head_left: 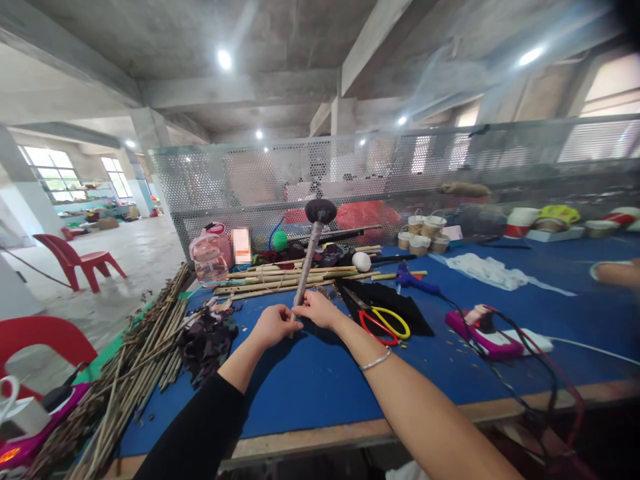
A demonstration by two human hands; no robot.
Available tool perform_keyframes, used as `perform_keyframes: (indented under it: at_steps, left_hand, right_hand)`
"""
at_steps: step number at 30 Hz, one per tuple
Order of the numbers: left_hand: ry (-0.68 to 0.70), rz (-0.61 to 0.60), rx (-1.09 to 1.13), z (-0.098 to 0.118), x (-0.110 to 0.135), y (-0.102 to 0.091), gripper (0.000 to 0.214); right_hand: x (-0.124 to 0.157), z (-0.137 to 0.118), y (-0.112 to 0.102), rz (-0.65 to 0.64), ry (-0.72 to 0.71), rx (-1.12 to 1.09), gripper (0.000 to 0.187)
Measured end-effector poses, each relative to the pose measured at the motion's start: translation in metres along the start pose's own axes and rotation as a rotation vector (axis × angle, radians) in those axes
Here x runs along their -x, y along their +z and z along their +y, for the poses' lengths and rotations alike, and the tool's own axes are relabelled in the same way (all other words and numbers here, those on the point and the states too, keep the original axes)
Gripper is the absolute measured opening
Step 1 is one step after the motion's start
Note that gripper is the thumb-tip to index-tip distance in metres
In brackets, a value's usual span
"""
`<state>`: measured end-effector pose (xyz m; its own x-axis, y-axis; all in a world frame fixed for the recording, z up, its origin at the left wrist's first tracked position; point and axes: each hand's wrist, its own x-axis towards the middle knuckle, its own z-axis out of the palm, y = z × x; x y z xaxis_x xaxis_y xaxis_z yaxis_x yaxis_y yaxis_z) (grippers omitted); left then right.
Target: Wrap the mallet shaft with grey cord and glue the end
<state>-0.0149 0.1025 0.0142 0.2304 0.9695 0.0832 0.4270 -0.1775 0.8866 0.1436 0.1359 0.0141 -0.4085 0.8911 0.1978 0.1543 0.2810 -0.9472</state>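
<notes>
Both my hands hold one upright stick (309,257) by its lower end, above the blue table (310,387). The stick is wrapped in grey-purple material and carries a dark round ball (321,211) at its top. My left hand (274,325) is closed around the bottom of the stick. My right hand (316,308) pinches it just above, with a silver bracelet (375,361) on that wrist. Red and yellow scissors (383,323) lie on a black cloth (385,308) just right of my right hand.
A heap of long twigs (135,373) runs along the table's left edge, beside dark fabric scraps (207,340). Bamboo sticks (295,277), a blue glue gun (417,281), a pink glue gun (483,333) with cables, small cups (420,241) and a perforated metal screen (350,173) lie beyond. Red chairs (80,261) stand left.
</notes>
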Motion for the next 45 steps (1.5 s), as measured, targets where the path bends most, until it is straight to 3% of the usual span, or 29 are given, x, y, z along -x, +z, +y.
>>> perform_keyframes:
  at_steps: [6, 11, 13, 18, 20, 25, 33, 39, 45]
  left_hand:
    - [0.072, -0.202, 0.102, -0.004, 0.001, 0.003, 0.025]
    - [0.059, 0.034, -0.010, -0.004, 0.002, 0.008, 0.028]
    - [0.002, 0.059, -0.036, -0.005, 0.002, 0.007, 0.027]
    - [0.028, -0.174, 0.104, -0.007, 0.003, -0.001, 0.020]
    - [0.048, -0.208, 0.148, -0.007, 0.003, 0.000, 0.018]
    - [-0.012, 0.005, 0.093, -0.010, 0.002, 0.005, 0.027]
    - [0.019, -0.141, 0.132, -0.008, 0.004, -0.001, 0.021]
    - [-0.040, 0.057, -0.016, -0.005, 0.008, 0.001, 0.027]
    - [0.025, -0.185, 0.159, -0.005, 0.010, 0.003, 0.023]
  right_hand:
    - [0.005, -0.008, -0.001, -0.093, -0.036, -0.091, 0.018]
    - [0.003, -0.003, 0.005, -0.052, -0.033, -0.028, 0.015]
    - [0.003, 0.000, 0.004, -0.049, -0.034, -0.006, 0.017]
    - [0.003, 0.002, -0.002, -0.151, -0.061, -0.072, 0.022]
    - [0.003, 0.003, -0.003, -0.146, -0.052, -0.055, 0.024]
    - [0.002, 0.005, 0.000, -0.107, -0.026, 0.003, 0.027]
    - [0.004, 0.002, -0.002, -0.153, 0.007, -0.122, 0.030]
    - [0.003, 0.001, 0.003, -0.106, -0.003, -0.034, 0.029]
    - [0.011, -0.011, 0.002, -0.184, 0.056, -0.131, 0.034]
